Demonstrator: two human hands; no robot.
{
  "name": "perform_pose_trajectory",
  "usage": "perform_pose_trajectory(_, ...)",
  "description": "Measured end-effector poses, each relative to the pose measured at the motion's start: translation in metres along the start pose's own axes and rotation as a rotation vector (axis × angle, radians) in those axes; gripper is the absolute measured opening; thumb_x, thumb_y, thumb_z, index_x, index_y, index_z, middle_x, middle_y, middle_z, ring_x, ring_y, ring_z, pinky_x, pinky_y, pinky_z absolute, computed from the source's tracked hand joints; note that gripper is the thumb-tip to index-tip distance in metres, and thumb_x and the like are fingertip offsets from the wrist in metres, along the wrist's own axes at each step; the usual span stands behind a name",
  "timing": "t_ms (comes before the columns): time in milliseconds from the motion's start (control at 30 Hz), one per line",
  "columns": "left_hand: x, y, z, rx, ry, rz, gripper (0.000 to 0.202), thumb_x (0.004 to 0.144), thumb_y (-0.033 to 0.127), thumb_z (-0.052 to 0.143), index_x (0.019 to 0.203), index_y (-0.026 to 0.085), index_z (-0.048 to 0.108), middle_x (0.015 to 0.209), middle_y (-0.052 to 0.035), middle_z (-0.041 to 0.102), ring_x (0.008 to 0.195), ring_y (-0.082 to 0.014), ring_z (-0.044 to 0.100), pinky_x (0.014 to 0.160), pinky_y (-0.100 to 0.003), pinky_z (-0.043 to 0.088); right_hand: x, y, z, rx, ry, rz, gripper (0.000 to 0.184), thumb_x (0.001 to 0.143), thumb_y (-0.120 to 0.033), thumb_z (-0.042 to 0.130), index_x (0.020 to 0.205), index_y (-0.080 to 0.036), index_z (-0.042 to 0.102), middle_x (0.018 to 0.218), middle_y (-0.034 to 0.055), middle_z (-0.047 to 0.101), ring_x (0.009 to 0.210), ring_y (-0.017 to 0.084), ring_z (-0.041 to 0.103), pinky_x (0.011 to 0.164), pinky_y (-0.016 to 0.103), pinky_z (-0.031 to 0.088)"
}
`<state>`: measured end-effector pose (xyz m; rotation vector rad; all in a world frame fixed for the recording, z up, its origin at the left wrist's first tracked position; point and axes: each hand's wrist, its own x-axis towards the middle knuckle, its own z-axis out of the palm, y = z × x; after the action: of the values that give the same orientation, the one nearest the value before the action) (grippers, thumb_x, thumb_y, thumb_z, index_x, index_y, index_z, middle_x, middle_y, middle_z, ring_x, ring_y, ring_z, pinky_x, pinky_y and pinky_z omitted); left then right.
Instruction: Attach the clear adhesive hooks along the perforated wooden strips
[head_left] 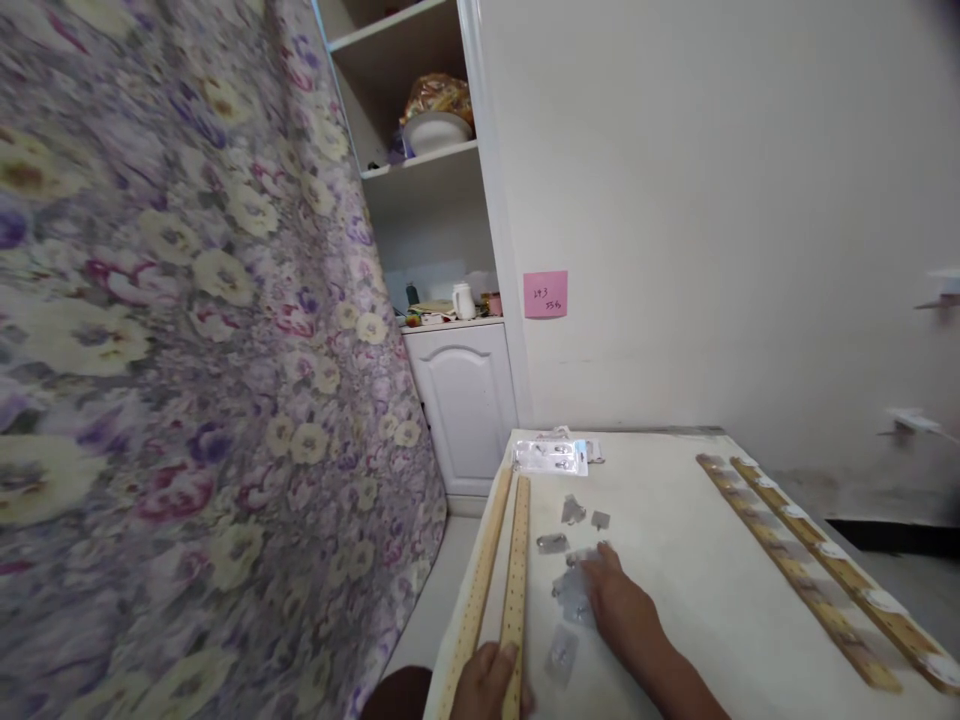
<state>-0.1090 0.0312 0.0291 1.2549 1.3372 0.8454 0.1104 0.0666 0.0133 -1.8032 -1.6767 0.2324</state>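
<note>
My left hand (486, 682) is closed around the near end of a pale wooden strip (516, 560) with rows of small holes. A second such wooden strip (486, 570) lies just left of it, along the table's left edge. My right hand (619, 600) is at a small heap of clear plastic pieces (574, 592) with metal bits on them. Its fingers point left and are blurred, so I cannot make out whether they grip one. Around the heap lie more clear pieces, among them an oblong one (553, 543) and a nearer one (562, 655).
At the far left of the white table (652, 500) lies a clear blister pack (551, 457). On the right side lie two wooden strips (795, 570) with clear and white pieces on them. A floral curtain (225, 350) hangs at left, and a shelf cabinet (461, 410) stands behind.
</note>
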Motion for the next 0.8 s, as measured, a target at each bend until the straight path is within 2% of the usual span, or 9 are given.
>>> perform_pose_trajectory(100,0.016,-0.003,0.000,-0.013,0.007,0.005,0.049,0.075,0.070,0.043,0.070,0.021,0.046,0.052,0.0021,0.059,0.034,-0.0116,0.047,0.036,-0.024,0.033,-0.021,0.010,0.001,0.073,0.126,-0.069,0.037,0.082,-0.022,0.042,0.115,-0.021,0.060,0.127,0.0132,0.055,0.104,0.023,0.062,0.079,0.030,0.053)
perform_pose_trajectory(200,0.021,-0.004,-0.006,0.124,0.022,0.023,0.044,0.083,0.059,0.036,0.083,0.019,0.053,0.064,-0.0037,0.066,0.042,-0.0167,0.057,0.043,-0.029,0.044,-0.042,0.025,0.008,0.195,0.172,-0.118,0.031,0.084,-0.023,0.040,0.107,-0.024,0.061,0.106,0.0073,0.063,0.094,0.019,0.065,0.078,0.026,0.054)
perform_pose_trajectory(267,0.019,-0.003,-0.011,0.323,0.089,0.046,0.043,0.086,0.049,0.036,0.103,0.014,0.056,0.092,-0.0122,0.071,0.072,-0.0231,0.069,0.066,-0.035,0.054,-0.052,0.037,0.013,0.237,0.167,-0.129,0.027,0.083,-0.025,0.042,0.101,-0.024,0.062,0.099,0.0061,0.064,0.091,0.018,0.066,0.078,0.026,0.055)
perform_pose_trajectory(300,0.017,-0.002,-0.013,0.432,0.134,0.065,0.045,0.086,0.044,0.037,0.115,0.013,0.054,0.110,-0.0151,0.068,0.094,-0.0245,0.067,0.082,-0.036,0.052,-0.056,0.042,0.015,0.250,0.164,-0.125,0.025,0.083,-0.026,0.042,0.098,-0.023,0.063,0.097,0.0062,0.065,0.090,0.018,0.066,0.079,0.026,0.055)
perform_pose_trajectory(400,0.010,0.001,-0.011,0.717,0.212,0.079,0.058,0.086,0.036,0.042,0.137,0.008,0.037,0.144,-0.0161,0.042,0.134,-0.0244,0.037,0.111,-0.036,0.028,-0.060,0.050,0.018,0.282,0.140,-0.102,0.022,0.083,-0.028,0.044,0.093,-0.023,0.063,0.094,0.0065,0.065,0.089,0.019,0.065,0.080,0.028,0.054)
perform_pose_trajectory(467,0.006,0.002,-0.005,0.862,0.210,0.028,0.063,0.086,0.030,0.043,0.142,0.006,0.027,0.148,-0.0181,0.033,0.137,-0.0268,0.030,0.111,-0.038,0.027,-0.061,0.050,0.018,0.299,0.125,-0.087,0.021,0.082,-0.029,0.045,0.091,-0.023,0.063,0.092,0.0062,0.066,0.087,0.019,0.065,0.078,0.028,0.054)
perform_pose_trajectory(533,0.003,0.001,0.003,0.979,0.218,-0.010,0.059,0.088,0.022,0.039,0.142,0.005,0.025,0.147,-0.0212,0.032,0.135,-0.0279,0.034,0.107,-0.037,0.032,-0.061,0.049,0.017,0.311,0.109,-0.067,0.021,0.082,-0.030,0.045,0.089,-0.023,0.063,0.092,0.0059,0.066,0.085,0.018,0.066,0.076,0.027,0.055)
perform_pose_trajectory(667,0.004,-0.002,0.013,1.131,0.306,0.032,0.049,0.089,0.016,0.031,0.135,0.001,0.037,0.138,-0.0244,0.043,0.125,-0.0272,0.047,0.100,-0.033,0.037,-0.063,0.046,0.016,0.314,0.076,-0.048,0.022,0.083,-0.031,0.044,0.090,-0.023,0.062,0.094,0.0067,0.065,0.085,0.018,0.066,0.077,0.027,0.054)
perform_pose_trajectory(800,0.008,-0.005,0.014,1.202,0.392,0.119,0.041,0.086,0.012,0.037,0.123,0.005,0.052,0.121,-0.0197,0.055,0.113,-0.0279,0.052,0.095,-0.036,0.037,-0.063,0.045,0.015,0.323,0.069,-0.059,0.022,0.083,-0.031,0.043,0.091,-0.023,0.062,0.093,0.0074,0.065,0.086,0.019,0.066,0.077,0.027,0.054)
